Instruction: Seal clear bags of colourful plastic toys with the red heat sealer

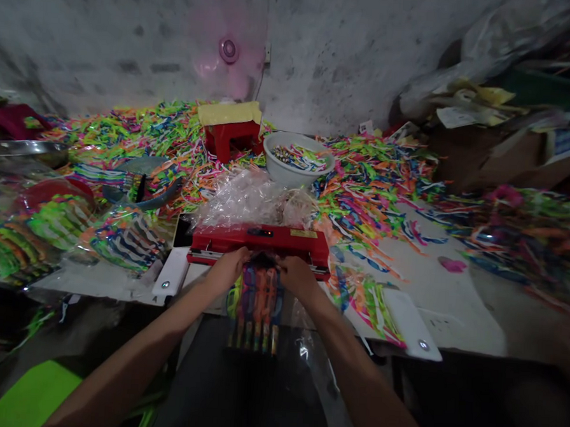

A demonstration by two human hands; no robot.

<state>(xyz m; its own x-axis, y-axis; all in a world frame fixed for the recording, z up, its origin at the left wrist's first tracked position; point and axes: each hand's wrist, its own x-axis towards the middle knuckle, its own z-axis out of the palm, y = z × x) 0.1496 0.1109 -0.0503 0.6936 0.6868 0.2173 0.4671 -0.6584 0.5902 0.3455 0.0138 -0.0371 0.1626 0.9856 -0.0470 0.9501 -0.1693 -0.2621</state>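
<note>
My left hand point(228, 271) and my right hand point(299, 277) are closed on the two upper corners of a clear plastic bag point(261, 295). Inside it, several flat coloured strips in yellow, purple, orange and blue lie side by side, with small tube-like ends at the bottom. The bag hangs down over the table edge, towards my lap. Its mouth lies along the front of a red bag sealer point(259, 239), which has a small lit display on top. My fingertips touch or nearly touch the sealer's front; exact contact is blurred.
Crumpled clear plastic point(240, 201) lies behind the sealer. A grey basin point(280, 165) of small pieces and a red stool point(231, 137) stand among heaped coloured strips point(362, 198). Filled bags point(128, 240) lie left. White devices point(173, 272) flank the sealer. A pink fan point(228, 51) is behind.
</note>
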